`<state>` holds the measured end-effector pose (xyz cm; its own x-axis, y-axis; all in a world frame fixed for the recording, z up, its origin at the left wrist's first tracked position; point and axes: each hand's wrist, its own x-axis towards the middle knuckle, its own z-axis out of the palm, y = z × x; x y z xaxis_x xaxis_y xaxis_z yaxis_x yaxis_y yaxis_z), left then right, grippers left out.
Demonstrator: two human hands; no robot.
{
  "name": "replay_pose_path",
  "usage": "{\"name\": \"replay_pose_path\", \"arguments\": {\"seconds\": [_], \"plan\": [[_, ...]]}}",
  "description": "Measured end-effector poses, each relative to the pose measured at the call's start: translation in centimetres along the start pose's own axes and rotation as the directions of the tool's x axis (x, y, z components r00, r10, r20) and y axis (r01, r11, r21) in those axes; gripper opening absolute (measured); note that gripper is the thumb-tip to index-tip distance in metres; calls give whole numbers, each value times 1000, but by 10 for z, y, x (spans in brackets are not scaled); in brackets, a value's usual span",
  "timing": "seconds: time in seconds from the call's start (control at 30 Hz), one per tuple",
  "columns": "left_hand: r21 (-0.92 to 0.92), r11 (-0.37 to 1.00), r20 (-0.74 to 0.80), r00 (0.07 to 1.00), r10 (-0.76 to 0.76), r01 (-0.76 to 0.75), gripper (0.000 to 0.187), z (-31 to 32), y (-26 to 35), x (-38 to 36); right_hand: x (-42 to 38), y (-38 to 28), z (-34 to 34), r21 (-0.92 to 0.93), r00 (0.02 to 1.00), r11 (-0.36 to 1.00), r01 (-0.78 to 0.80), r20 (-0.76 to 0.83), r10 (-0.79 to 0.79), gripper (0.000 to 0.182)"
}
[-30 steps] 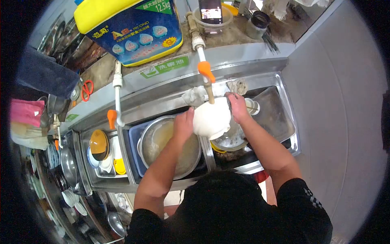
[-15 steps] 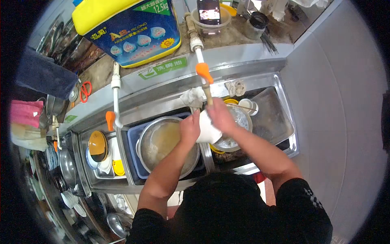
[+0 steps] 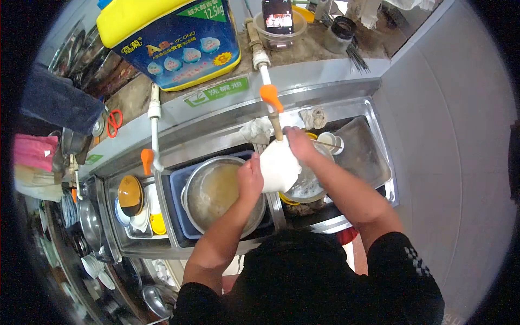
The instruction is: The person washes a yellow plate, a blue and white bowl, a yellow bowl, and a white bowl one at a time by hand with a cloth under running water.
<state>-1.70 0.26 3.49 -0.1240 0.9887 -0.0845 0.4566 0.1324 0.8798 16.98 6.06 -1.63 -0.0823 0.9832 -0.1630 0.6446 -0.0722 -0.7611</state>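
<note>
A white plate [image 3: 279, 167] is held up over the divider between the middle and right basins, just below the tap's hose end [image 3: 278, 130]. My left hand [image 3: 250, 177] grips its left edge, thumb upward. At the upper right edge, my right hand [image 3: 298, 143] is closed on the rim, its fingertips partly hidden. Beneath and right of the plate is a metal bowl [image 3: 319, 190] with sudsy water, partly covered by my forearm. To the left, a large metal pot [image 3: 187, 201] of cloudy water sits inside a blue tub [image 3: 176, 187].
White cups [image 3: 337, 145] and a grey tray [image 3: 364, 154] lie in the right basin. Stacked dishes [image 3: 130, 196] fill the left one. A detergent jug [image 3: 179, 49], a phone [image 3: 278, 19] and a glass jar [image 3: 341, 35] stand on the ledge. Orange tap handles [image 3: 271, 97] project over the sink.
The plate has turned and now shows a broader white face. My right hand has moved from across the plate to its upper right rim; my left hand has shifted slightly lower.
</note>
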Motion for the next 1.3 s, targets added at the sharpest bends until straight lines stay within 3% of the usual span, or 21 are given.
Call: {"name": "replay_pose_path", "arguments": {"seconds": [0.07,0.13,0.23,0.3,0.33,0.4,0.43,0.5,0.57,0.63,0.7,0.8,0.83,0.87,0.9,0.93,1.07,1.1,1.13,1.27,1.3], "plan": [[128,990,7,998,-60,59,52,-3,-7,8,-10,-20,24,-27,990,999,-43,-135,39,29],[152,988,-27,999,18,-13,52,3,-14,10,-28,-64,32,-166,974,972,167,-126,-189,27],[167,985,-43,998,47,-40,51,2,-14,8,-30,-62,30,-144,926,963,229,-274,-261,26],[159,987,-25,1000,-7,11,51,-1,-19,-1,-3,-21,16,42,994,997,-60,-85,64,27],[160,987,0,1000,-31,30,52,0,-23,-7,5,-11,1,-53,989,994,-91,112,97,28],[154,987,26,998,-50,45,53,2,-26,-6,10,9,26,337,982,922,-188,33,188,32],[186,982,-24,999,-26,30,54,3,-26,-3,4,10,30,332,982,924,-188,32,189,32],[151,986,-32,998,-63,67,56,-1,-14,6,-34,-69,15,-96,972,967,-236,-12,236,37],[151,988,-7,1000,-10,11,56,-5,-11,16,-56,-65,43,-123,934,992,15,-352,-58,40],[152,988,17,999,40,-42,56,-9,-9,11,-56,-50,39,-178,876,981,74,-459,-149,40],[193,976,72,993,91,-103,56,-11,-3,-2,-45,-30,0,-200,998,978,65,4,-66,36],[175,975,28,990,138,-141,57,-7,-5,-7,-57,-42,7,-296,984,953,-68,-180,14,34],[177,983,93,995,31,-47,56,-10,-3,-2,-74,-64,5,-24,958,963,-269,-115,264,26],[174,983,96,995,34,-50,56,-7,-4,-1,-84,-65,26,-376,983,915,-144,-160,89,32],[224,969,47,994,95,-103,56,-3,-8,-2,-97,-75,44,-477,910,879,-13,-371,-188,31],[276,949,-5,987,161,-153,56,1,-10,1,-104,-82,55,-596,722,798,85,-515,-461,30],[231,968,14,995,103,-103,56,-7,2,-4,-111,-77,45,-647,661,750,135,-505,-555,27],[285,938,10,979,203,-198,54,-9,2,-9,-98,-58,35,-538,877,843,19,-396,-273,26],[291,938,-8,980,201,-190,54,-8,1,-15,-86,-46,26,-454,976,881,-131,-215,34,26],[269,955,-88,984,155,-127,54,2,-6,-29,-84,-58,7,-450,996,890,-77,-66,52,23],[215,976,-102,992,69,-45,54,9,-15,-24,-108,-89,8,-470,979,880,71,-134,-151,21]]}}
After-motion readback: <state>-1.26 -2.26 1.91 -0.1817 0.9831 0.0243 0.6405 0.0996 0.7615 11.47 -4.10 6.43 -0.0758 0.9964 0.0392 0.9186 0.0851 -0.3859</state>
